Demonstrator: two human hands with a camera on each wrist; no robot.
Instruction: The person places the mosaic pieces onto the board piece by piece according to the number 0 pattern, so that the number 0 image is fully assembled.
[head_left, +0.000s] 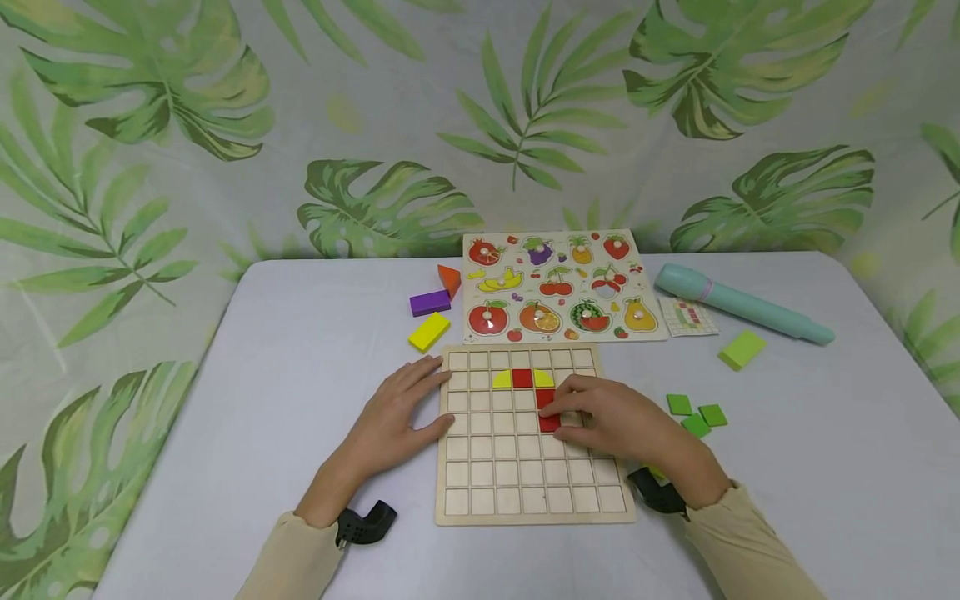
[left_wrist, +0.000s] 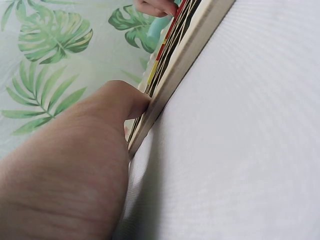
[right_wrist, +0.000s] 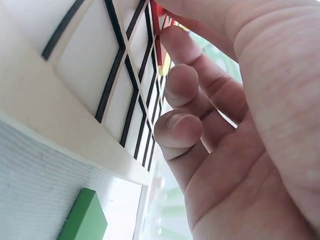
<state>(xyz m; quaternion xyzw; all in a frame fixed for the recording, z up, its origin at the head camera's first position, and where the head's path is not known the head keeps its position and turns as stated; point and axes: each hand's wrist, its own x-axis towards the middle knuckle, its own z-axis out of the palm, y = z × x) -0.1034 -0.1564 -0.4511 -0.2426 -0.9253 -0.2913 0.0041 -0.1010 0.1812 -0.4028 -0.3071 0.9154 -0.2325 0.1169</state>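
My left hand [head_left: 400, 417] rests along the left edge of a pale wooden grid board [head_left: 495, 502], its fingers and thumb touching the rim. In the left wrist view the thumb [left_wrist: 131, 100] presses against the board's side. Over the grid, my right hand [head_left: 611, 417] pinches a red square tile [head_left: 550, 424] between index finger and thumb, low in its cell. Another red tile [head_left: 544, 397] lies just above it, partly covered by the fingers. A further red tile [head_left: 522, 378] sits between two yellow quarter-round tiles [head_left: 502, 380] in the row above.
Green tiles [head_left: 678, 404] lie right of the board, with a light green block [head_left: 742, 350] beyond them. A fruit puzzle board [head_left: 525, 293], a small pattern card [head_left: 688, 317] and a teal tube-shaped object [head_left: 750, 308] are behind. Purple [head_left: 430, 303], yellow [head_left: 430, 332] and orange [head_left: 449, 280] blocks lie back left.
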